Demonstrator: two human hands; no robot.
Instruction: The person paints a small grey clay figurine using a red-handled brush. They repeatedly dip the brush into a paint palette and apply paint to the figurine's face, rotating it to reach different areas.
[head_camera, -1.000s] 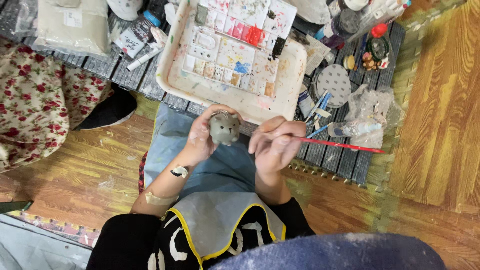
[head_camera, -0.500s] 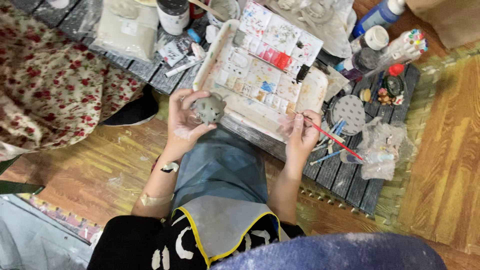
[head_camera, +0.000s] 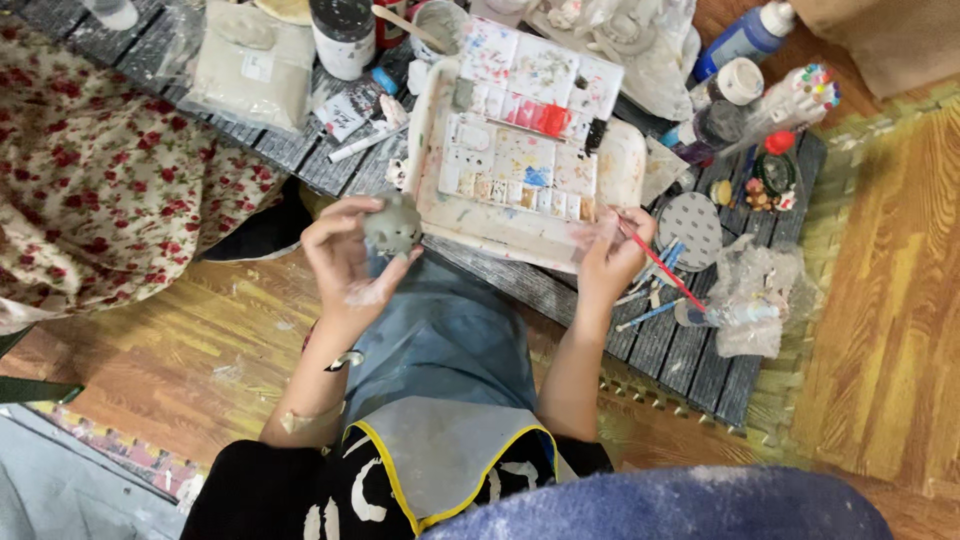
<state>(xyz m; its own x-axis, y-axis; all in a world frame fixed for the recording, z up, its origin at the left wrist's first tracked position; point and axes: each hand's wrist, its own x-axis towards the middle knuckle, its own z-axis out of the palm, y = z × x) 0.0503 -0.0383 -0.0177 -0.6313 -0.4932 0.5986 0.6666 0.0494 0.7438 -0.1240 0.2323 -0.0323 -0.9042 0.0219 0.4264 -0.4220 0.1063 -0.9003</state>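
Note:
My left hand (head_camera: 345, 262) is closed around a small grey clay figure (head_camera: 391, 226), held up just left of the paint palette. My right hand (head_camera: 612, 250) grips a thin red-handled brush (head_camera: 660, 265), its tip at the palette's lower right edge. The white paint palette tray (head_camera: 530, 130) with many small wells, some red and blue, lies on the low dark slatted table (head_camera: 680, 350) in front of me. My knees in blue jeans sit under the table edge.
Paint bottles (head_camera: 745, 38), a cup of markers (head_camera: 800, 95), a round perforated disc (head_camera: 690, 222), crumpled plastic wrap (head_camera: 750, 295), a dark jar (head_camera: 342, 35) and a bag of clay (head_camera: 252, 65) crowd the table. A floral cloth (head_camera: 110, 170) lies to the left on the wood floor.
My hands have moved apart: the left carried the clay figure left and up, the right took the brush from the figure over to the palette's edge. The camera has shifted closer.

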